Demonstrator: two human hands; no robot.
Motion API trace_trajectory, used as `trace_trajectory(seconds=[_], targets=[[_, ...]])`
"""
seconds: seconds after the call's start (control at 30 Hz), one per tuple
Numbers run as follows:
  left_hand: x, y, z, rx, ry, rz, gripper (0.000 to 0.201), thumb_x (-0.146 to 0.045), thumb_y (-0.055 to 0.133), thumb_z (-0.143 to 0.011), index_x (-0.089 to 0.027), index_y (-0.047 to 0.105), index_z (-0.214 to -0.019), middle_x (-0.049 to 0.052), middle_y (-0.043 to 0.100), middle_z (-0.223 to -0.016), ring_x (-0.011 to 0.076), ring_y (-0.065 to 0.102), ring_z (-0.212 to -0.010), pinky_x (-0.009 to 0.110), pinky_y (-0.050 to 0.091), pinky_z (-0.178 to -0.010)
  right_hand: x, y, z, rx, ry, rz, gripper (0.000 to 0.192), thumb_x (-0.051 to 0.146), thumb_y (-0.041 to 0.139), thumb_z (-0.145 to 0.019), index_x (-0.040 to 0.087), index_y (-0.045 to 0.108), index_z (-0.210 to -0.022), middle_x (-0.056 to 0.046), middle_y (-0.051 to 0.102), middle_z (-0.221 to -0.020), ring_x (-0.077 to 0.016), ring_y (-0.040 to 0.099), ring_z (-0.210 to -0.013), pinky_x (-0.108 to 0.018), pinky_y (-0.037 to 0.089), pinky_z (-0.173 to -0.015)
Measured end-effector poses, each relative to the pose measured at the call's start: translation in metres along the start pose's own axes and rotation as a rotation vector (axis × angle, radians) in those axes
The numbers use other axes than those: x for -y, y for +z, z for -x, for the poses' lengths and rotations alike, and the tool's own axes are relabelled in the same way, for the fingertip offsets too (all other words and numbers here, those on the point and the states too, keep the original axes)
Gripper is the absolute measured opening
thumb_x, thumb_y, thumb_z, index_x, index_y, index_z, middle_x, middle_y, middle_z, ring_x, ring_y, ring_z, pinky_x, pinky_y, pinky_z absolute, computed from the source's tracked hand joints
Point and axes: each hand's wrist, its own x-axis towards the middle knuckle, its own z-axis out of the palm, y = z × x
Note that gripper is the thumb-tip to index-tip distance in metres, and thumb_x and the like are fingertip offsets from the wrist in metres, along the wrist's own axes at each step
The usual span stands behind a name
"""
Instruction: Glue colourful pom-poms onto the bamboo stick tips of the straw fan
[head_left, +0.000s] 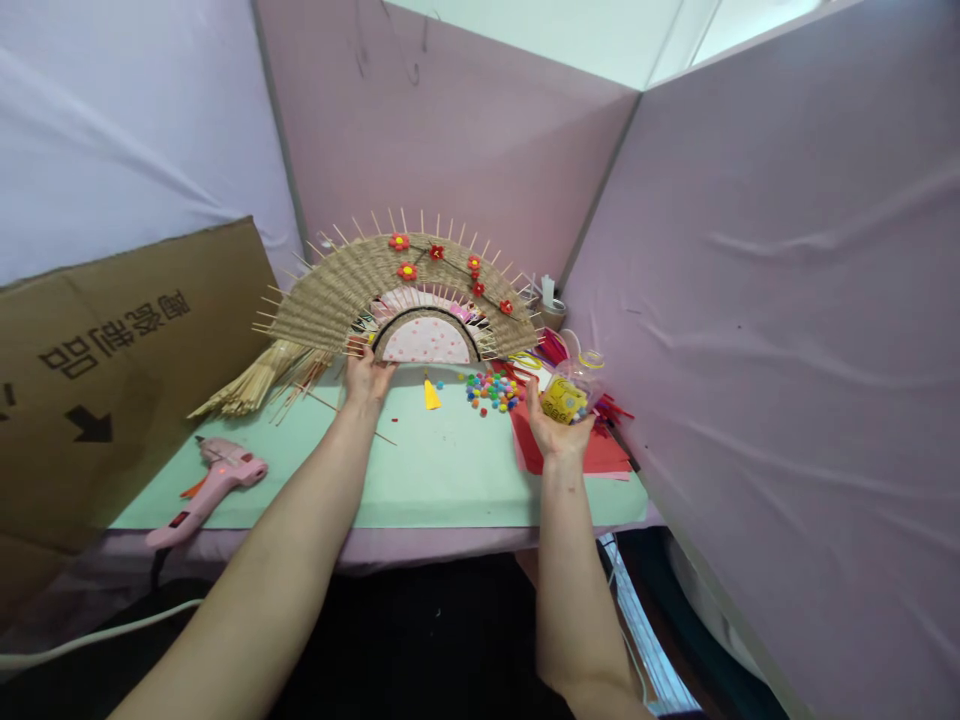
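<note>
My left hand (366, 375) grips the lower left part of a woven fan (322, 300), which stands upright over the table. Thin sticks poke out along its curved edge, and red and orange flowers sit on a dark branch across it. At its base is a pale half-circle with pink dots. My right hand (559, 428) is closed around a clear plastic jar (581, 380) with a yellow label, tilted to the right. Between the hands lies a pile of colourful pompoms (493, 390), with a small yellow piece (431, 393) to their left.
A pink glue gun (214, 485) lies at the table's left front. Behind it are a bundle of straw sticks (251, 385) and a cardboard box (127, 380). Red sheets (592, 460) lie under the right hand. Fabric-covered panels (772, 300) close in the table.
</note>
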Motion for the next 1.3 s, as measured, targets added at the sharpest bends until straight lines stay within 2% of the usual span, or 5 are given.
trace_trajectory(seconds=[0.3, 0.5, 0.67, 0.87, 1.3], targets=[[-0.002, -0.001, 0.000, 0.017, -0.001, 0.023, 0.021, -0.012, 0.054, -0.091, -0.030, 0.060, -0.101, -0.002, 0.073, -0.106, 0.0137, 0.069, -0.091, 0.050, 0.049, -0.098, -0.007, -0.008, 0.022, 0.106, 0.139, 0.031, 0.081, 0.080, 0.043, -0.079, 0.014, 0.055, -0.126, -0.018, 0.063, -0.127, -0.0234, 0.058, -0.126, -0.044, 0.057, -0.097], [-0.008, 0.002, 0.004, 0.060, -0.001, 0.051, 0.021, -0.010, 0.056, -0.090, -0.029, 0.060, -0.100, -0.002, 0.073, -0.103, 0.0136, 0.070, -0.091, 0.049, 0.050, -0.097, -0.057, -0.020, 0.017, 0.190, 0.290, 0.326, 0.029, 0.043, 0.070, -0.084, 0.017, 0.067, -0.095, -0.007, 0.073, -0.097, -0.0156, 0.070, -0.099, -0.030, 0.057, -0.092], [-0.013, 0.008, 0.012, 0.097, -0.014, 0.062, 0.020, -0.011, 0.053, -0.092, -0.028, 0.061, -0.098, -0.001, 0.074, -0.098, 0.0140, 0.070, -0.088, 0.048, 0.051, -0.095, -0.110, 0.009, -0.028, 0.282, 0.142, 0.534, 0.014, 0.016, 0.077, -0.075, 0.021, 0.064, -0.074, 0.000, 0.071, -0.077, -0.0117, 0.070, -0.082, -0.026, 0.056, -0.084], [-0.018, 0.014, 0.017, 0.155, -0.062, 0.082, 0.021, -0.012, 0.052, -0.093, -0.027, 0.065, -0.099, 0.002, 0.074, -0.107, 0.0180, 0.070, -0.095, 0.048, 0.052, -0.095, -0.123, 0.052, -0.075, 0.322, 0.052, 0.477, 0.021, 0.012, 0.078, -0.071, 0.021, 0.061, -0.078, 0.003, 0.073, -0.075, -0.0131, 0.070, -0.080, -0.029, 0.059, -0.078], [0.001, 0.015, 0.031, 0.204, -0.287, 0.038, 0.015, -0.009, 0.073, -0.078, -0.020, 0.065, -0.083, 0.002, 0.073, -0.090, 0.0160, 0.070, -0.091, 0.040, 0.050, -0.099, -0.126, 0.044, -0.086, 0.362, -0.052, 0.365, 0.027, 0.010, 0.075, -0.073, 0.024, 0.065, -0.094, 0.003, 0.077, -0.084, -0.0146, 0.073, -0.086, -0.035, 0.061, -0.083]])
